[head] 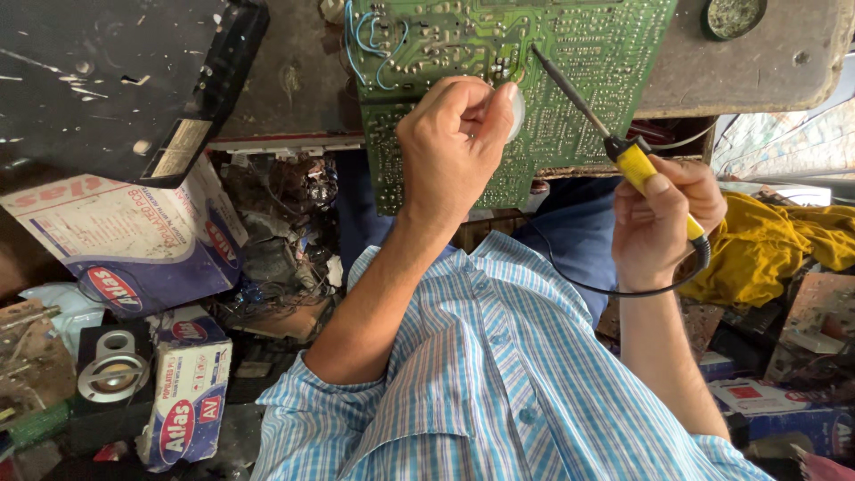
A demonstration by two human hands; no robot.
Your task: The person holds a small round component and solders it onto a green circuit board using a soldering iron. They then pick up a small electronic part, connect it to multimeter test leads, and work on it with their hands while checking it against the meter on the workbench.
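Left of hands (552,178), white-and-blue cartons (134,240)

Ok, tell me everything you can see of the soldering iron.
The soldering iron has a yellow handle, a black collar and a thin dark metal shaft ending in a fine tip. The right hand holds it by the handle, tilted, tip pointing up-left onto the solder side of the green circuit board. A black cord leaves the handle's rear and loops under the wrist. No smoke shows.
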